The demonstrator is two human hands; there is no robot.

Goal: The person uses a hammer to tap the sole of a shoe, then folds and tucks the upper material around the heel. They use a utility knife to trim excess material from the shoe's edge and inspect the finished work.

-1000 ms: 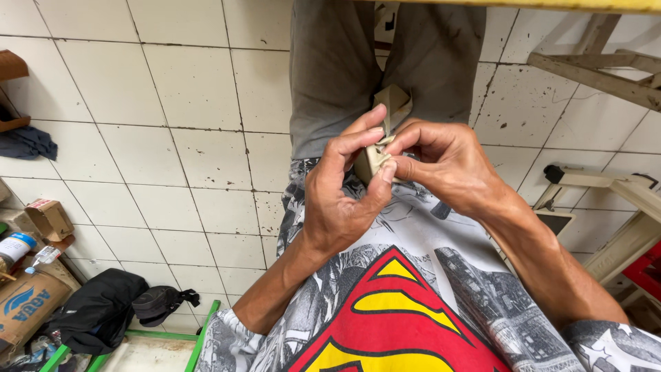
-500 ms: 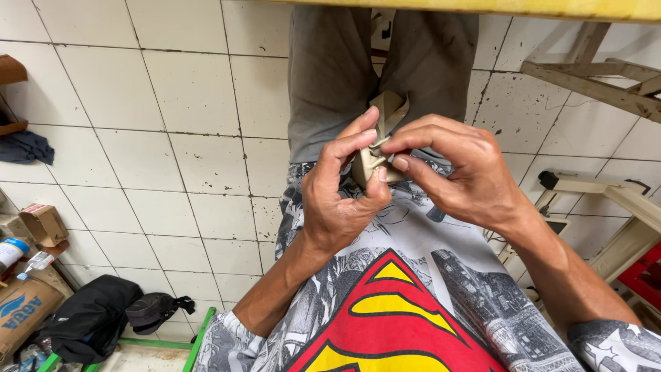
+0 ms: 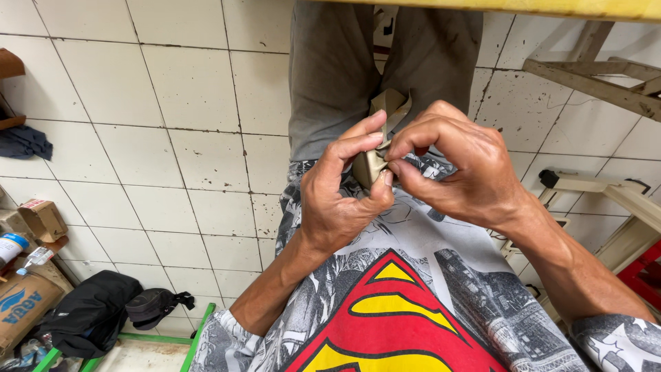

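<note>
Floor: You look down at a white tiled floor [image 3: 172, 138] with dark lines between the tiles.
Clothes: You wear grey trousers [image 3: 330, 76] and a grey picture shirt with a red and yellow shape [image 3: 392, 324] on it.
Side things: A black bag [image 3: 89, 317] and a brown cardboard box [image 3: 21, 310] sit far off by your left side.
Left hand: Your left hand [image 3: 337, 200] is curled tight, and its thumb and first finger pinch the small tan folded piece of soft stuff [image 3: 375, 162].
Right hand: Your right hand [image 3: 461, 169] is bent over the top and pinches the same piece with its fingertips [image 3: 399, 169].
Where it is: The tan piece is up in front of your knees, between your 2 hands.
Change: Your hands have come closer together than 1 second ago, and the tan piece looks more squeezed, so I think you are folding it tighter.
</note>
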